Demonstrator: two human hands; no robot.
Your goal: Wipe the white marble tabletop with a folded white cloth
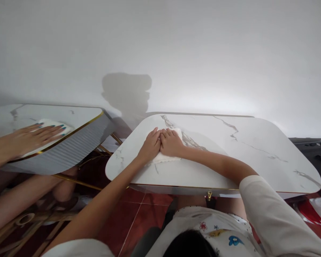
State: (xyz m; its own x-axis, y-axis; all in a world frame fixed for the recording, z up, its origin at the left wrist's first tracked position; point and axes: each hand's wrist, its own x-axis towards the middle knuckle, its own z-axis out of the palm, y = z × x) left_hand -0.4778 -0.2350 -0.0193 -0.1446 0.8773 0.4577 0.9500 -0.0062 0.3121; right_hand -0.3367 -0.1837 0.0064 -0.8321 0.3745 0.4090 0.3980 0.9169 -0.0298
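Observation:
A folded white cloth (178, 134) lies on the marble-patterned white tabletop (243, 160), left of its middle. My left hand (150, 144) grips it from the left, fingers close together and slightly bent. Beside it, touching at the thumbs and fingertips, my right hand (171, 142) presses down on the same cloth, its fingers closed together over it. Most of the cloth's middle is hidden beneath both hands.
On the left, another person's hand (40, 137) with teal nails rests on a white cloth (68, 128) on a second marble-patterned table (53, 111). A pale wall (203, 53) stands behind both tables. A black object (314, 153) sits at right, and a brass-coloured knob (209, 195) protrudes in front.

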